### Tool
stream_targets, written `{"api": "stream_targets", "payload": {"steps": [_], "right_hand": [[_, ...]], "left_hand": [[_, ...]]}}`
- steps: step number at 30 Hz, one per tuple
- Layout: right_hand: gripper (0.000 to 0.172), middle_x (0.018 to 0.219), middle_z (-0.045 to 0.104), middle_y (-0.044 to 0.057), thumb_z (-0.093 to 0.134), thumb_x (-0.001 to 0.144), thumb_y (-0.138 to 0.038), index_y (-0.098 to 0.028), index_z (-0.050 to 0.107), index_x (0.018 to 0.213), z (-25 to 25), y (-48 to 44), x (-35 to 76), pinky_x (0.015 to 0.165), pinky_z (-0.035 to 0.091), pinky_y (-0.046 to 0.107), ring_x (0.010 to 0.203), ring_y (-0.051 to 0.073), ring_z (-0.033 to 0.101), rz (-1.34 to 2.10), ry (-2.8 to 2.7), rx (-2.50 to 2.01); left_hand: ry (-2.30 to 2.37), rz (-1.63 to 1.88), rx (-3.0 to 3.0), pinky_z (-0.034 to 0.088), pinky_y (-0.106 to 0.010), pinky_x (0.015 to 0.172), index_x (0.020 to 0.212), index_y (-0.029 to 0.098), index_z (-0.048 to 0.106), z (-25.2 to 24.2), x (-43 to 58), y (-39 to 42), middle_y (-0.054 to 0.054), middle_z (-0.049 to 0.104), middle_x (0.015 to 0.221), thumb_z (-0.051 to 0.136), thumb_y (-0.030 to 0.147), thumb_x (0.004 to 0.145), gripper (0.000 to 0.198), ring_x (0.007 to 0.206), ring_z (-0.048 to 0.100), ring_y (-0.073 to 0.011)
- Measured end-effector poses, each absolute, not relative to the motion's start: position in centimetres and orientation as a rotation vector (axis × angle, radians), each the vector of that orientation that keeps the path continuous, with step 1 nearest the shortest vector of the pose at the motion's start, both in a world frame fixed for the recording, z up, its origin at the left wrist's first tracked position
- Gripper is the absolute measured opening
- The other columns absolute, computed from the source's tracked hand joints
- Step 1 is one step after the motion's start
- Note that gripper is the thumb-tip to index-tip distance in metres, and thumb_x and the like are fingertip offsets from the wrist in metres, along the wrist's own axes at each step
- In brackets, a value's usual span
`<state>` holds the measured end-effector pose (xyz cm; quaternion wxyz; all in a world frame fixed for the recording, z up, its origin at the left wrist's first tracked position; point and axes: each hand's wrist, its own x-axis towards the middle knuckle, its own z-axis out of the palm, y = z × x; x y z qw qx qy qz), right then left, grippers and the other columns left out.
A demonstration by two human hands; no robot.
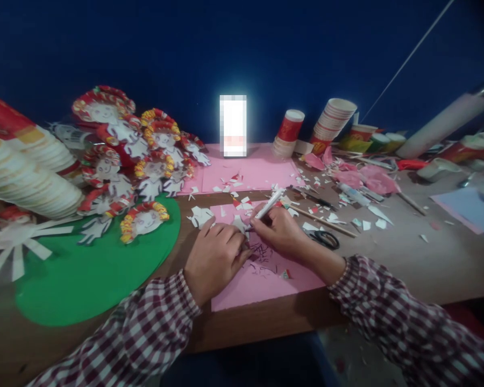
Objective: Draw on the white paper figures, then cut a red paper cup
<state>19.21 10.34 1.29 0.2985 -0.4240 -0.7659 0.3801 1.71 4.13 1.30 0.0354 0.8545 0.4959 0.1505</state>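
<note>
My right hand [280, 232] is closed around a white marker pen [269, 203], whose upper end leans up to the right. Under its fingers lies a small white paper cutout [239, 222], partly covered by both hands. My left hand [218, 259] has its fingers bent together over the cutout's near side, gripping it against the table; the fingertips are partly hidden. Both hands rest over a pink sheet [242, 293] marked with dark pen strokes. Another white paper cutout [201, 216] lies just beyond my left hand.
Paper-doll figures [105, 115] with curly red and yellow trim crowd the left, some on a green sheet [84, 290]. Stacked paper cups [28, 172] lie at far left; more cups [334, 121] stand behind. Black-handled scissors [326, 239], a wooden stick [326, 220] and paper scraps lie right.
</note>
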Motion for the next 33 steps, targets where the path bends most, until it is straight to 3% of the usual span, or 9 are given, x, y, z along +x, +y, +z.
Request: {"api": "stream_targets", "payload": {"steps": [11,33], "right_hand": [[0.019,0.061,0.050,-0.001,0.050,0.084,-0.029,-0.013,0.060,0.078,1.28,10.33,19.27,0.053,0.032,0.023,0.056,0.010,0.042,1.021,-2.031,-1.166],[0.019,0.064,0.052,-0.001,0.050,0.084,-0.029,-0.014,0.059,0.078,1.03,10.32,19.28,0.054,0.032,0.024,0.058,0.010,0.041,1.039,-2.017,-1.142]], "left_hand": [[1.512,0.464,2.638,0.031,-0.050,0.099,0.092,0.017,0.060,1.28,1.68,4.12,-0.005,0.062,0.093,0.047,0.038,0.088,0.025,0.092,0.055,-0.0225],[1.511,0.449,2.648,0.033,-0.050,0.097,0.091,0.017,0.060,1.46,1.71,4.11,-0.007,0.062,0.092,0.046,0.036,0.089,0.024,0.092,0.055,-0.0232]]}}
